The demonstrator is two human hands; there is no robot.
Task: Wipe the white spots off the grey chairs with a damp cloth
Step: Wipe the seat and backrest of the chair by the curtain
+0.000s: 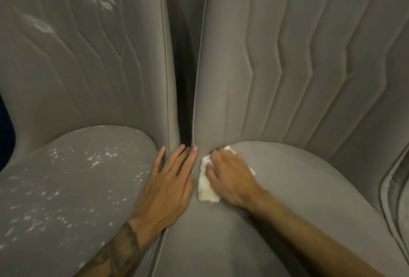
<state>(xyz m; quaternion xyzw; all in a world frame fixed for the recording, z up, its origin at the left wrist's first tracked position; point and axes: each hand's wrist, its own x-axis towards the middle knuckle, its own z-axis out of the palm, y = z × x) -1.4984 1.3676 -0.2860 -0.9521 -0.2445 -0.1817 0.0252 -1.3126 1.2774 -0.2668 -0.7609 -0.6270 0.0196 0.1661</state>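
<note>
Two grey upholstered chairs stand side by side. The left chair's seat [73, 177] is speckled with many white spots [99, 157], and its backrest carries white smears [106, 3]. The right chair's seat [298, 188] looks free of spots. My right hand [230, 179] presses a crumpled white cloth [205, 188] onto the right seat's back left corner, fingers curled over it. My left hand [168, 183] lies flat with straight fingers over the gap between the two seats, fingertips at the backrest bases.
A dark narrow gap [184, 99] runs between the two quilted backrests. A third grey chair's edge [396, 199] shows at the far right. A dark blue surface [5, 135] appears at the left edge.
</note>
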